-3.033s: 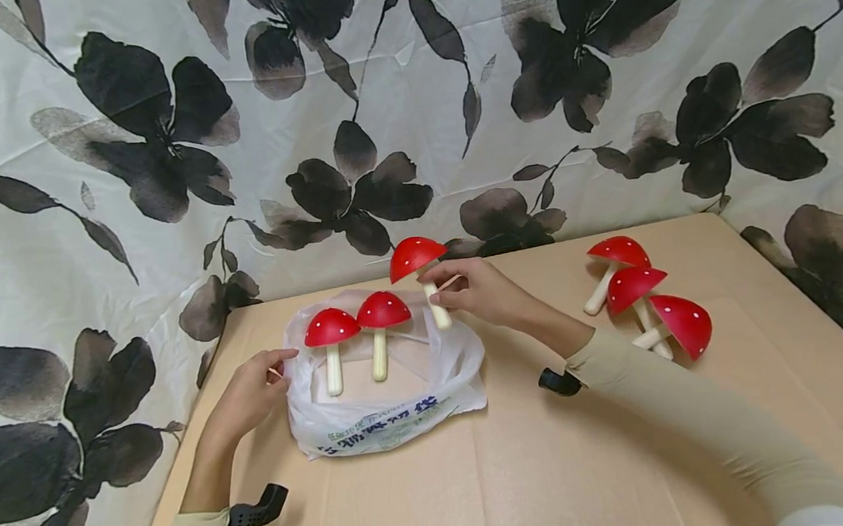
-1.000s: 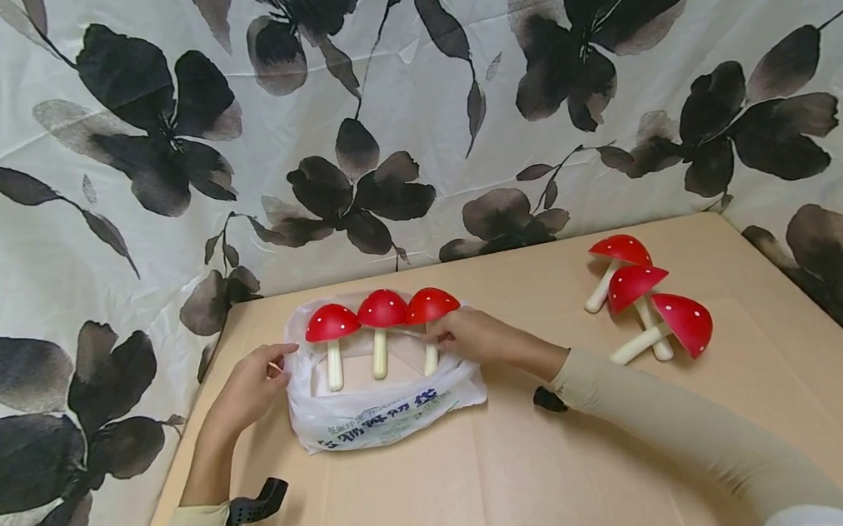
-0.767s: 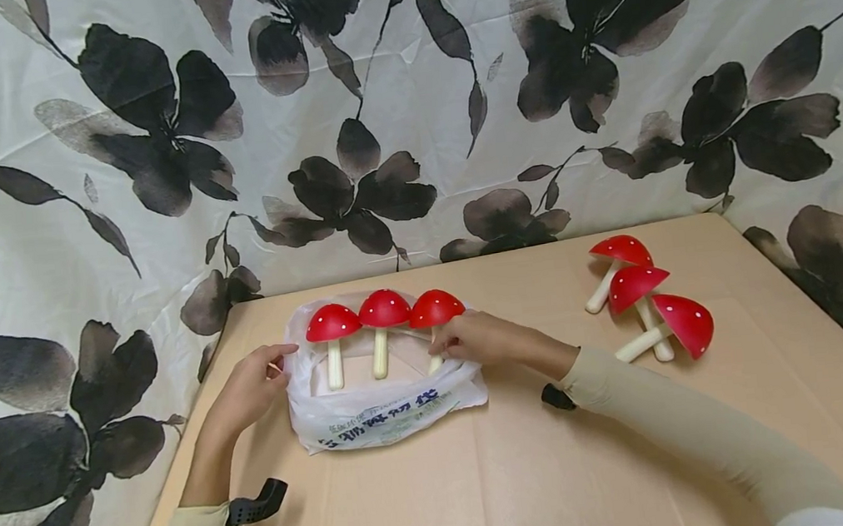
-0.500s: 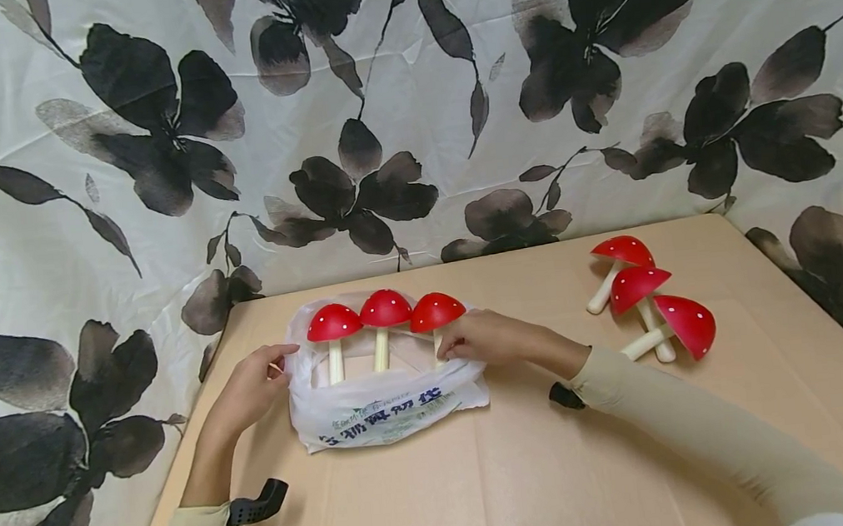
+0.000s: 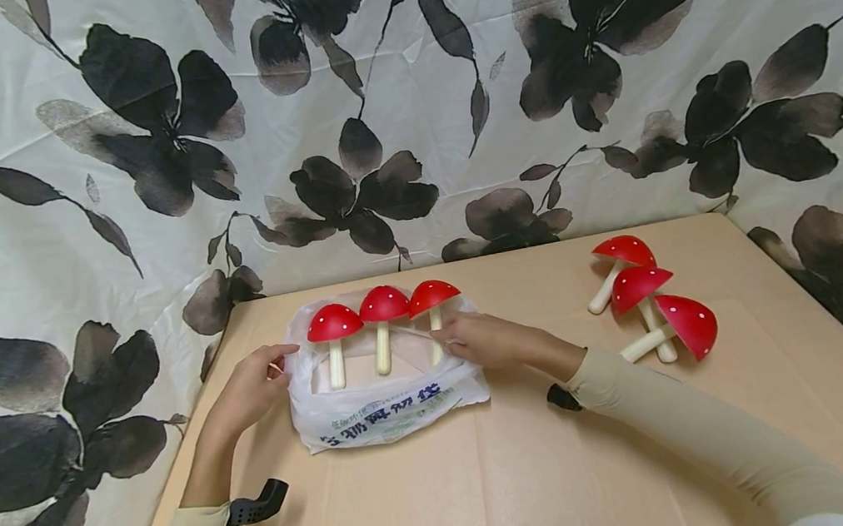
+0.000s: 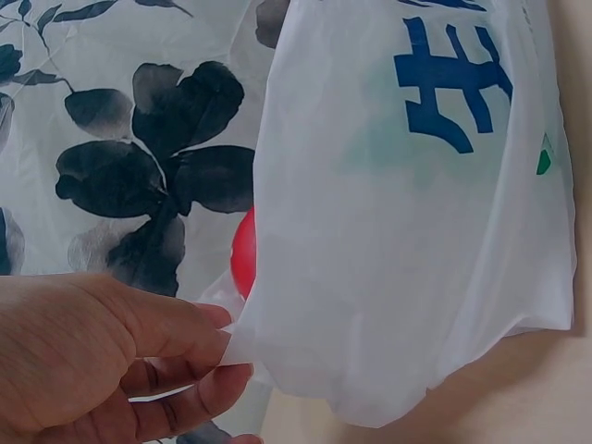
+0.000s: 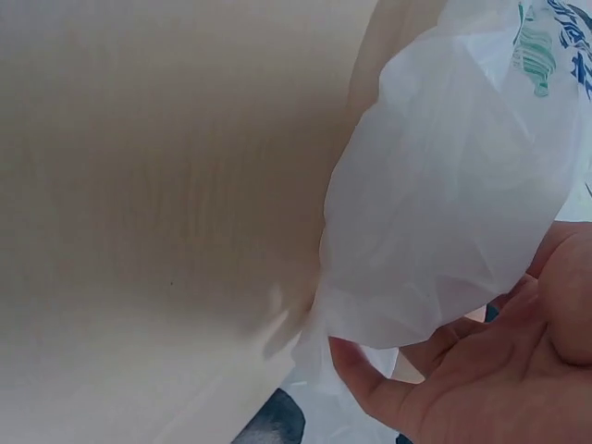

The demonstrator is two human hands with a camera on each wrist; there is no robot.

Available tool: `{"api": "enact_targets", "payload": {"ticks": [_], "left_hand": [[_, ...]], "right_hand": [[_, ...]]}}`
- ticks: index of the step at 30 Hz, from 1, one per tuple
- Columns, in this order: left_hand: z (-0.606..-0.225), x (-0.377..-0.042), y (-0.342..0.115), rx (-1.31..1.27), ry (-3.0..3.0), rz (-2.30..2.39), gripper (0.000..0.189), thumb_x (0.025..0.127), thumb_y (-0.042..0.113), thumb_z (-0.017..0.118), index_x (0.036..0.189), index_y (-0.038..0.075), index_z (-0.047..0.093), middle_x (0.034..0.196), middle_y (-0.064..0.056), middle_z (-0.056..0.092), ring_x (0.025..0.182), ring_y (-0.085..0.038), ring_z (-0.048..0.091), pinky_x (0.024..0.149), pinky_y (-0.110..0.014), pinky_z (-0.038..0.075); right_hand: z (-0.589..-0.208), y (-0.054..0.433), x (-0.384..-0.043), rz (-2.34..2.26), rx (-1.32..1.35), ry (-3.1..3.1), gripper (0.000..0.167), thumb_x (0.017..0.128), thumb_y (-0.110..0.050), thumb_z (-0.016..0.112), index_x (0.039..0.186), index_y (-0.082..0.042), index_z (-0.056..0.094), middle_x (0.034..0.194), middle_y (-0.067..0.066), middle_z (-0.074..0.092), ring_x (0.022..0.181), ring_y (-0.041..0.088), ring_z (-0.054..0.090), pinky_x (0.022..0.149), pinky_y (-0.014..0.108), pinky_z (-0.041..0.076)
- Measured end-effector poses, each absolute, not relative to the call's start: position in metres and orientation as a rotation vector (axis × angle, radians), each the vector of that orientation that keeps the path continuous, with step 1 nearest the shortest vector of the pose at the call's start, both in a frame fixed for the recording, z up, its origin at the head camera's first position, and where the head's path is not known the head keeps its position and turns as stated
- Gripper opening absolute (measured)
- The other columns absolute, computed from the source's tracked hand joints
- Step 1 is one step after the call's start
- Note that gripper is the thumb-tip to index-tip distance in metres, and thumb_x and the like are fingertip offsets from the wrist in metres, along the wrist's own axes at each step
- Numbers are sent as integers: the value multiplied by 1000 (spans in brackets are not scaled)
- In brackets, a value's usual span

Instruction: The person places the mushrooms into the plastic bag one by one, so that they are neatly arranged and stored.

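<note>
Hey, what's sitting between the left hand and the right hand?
In the head view, the white plastic bag lies between the left hand and the right hand, with three red-capped mushrooms at its opening.

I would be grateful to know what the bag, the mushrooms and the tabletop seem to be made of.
Bag: thin, translucent plastic film, judging by its sharp creases and limp folds.
Mushrooms: perhaps painted plastic or foam, being smooth and softly shiny; wood remains possible.
Tabletop: possibly laminate or wood, pale and smooth with faint streaks.
</note>
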State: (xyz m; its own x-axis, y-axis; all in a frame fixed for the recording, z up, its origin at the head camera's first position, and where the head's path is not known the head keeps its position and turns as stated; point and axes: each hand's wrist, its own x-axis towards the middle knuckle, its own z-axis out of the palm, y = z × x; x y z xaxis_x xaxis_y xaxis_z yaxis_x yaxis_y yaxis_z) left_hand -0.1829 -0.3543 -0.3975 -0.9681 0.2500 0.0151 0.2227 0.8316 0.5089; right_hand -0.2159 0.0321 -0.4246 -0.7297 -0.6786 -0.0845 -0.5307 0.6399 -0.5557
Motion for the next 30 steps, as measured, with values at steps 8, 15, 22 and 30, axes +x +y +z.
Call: {"api": "enact_targets", "payload": {"ticks": [8, 15, 22, 30], "left_hand": [[-396, -183, -357, 374, 2950, 800, 41, 90, -7, 59, 130, -9, 61, 95, -14, 59, 83, -24, 56, 63, -23, 48], [-396, -182, -360, 376, 2939, 797, 41, 90, -6, 60, 131, -9, 61, 97, -15, 59, 84, -24, 56, 64, -23, 48], [-395, -182, -361, 384, 2940, 790, 41, 90, -6, 60, 131, -9, 61, 97, -15, 59, 85, -25, 56, 64, -23, 48], [-396, -183, -362, 388, 2928, 789, 41, 91, -5, 60, 132, -8, 61, 98, -15, 60, 87, -25, 56, 65, -24, 49]], "right_hand": [[-424, 27, -214, -745, -901, 2589, 44, 101, -16, 61, 145, -16, 58, 108, 7, 63, 85, 19, 56, 70, 26, 50], [-426, 22, -212, -793, -830, 2605, 43, 100, -16, 63, 143, -14, 59, 124, 9, 65, 102, 23, 61, 78, 28, 53], [-424, 20, -208, -806, -752, 2690, 53, 98, -18, 66, 149, -12, 52, 155, 16, 45, 139, 36, 47, 97, 42, 54], [-422, 11, -209, -709, -749, 2745, 64, 96, -21, 69, 154, -8, 44, 155, 15, 46, 141, 34, 45, 105, 58, 46]]}}
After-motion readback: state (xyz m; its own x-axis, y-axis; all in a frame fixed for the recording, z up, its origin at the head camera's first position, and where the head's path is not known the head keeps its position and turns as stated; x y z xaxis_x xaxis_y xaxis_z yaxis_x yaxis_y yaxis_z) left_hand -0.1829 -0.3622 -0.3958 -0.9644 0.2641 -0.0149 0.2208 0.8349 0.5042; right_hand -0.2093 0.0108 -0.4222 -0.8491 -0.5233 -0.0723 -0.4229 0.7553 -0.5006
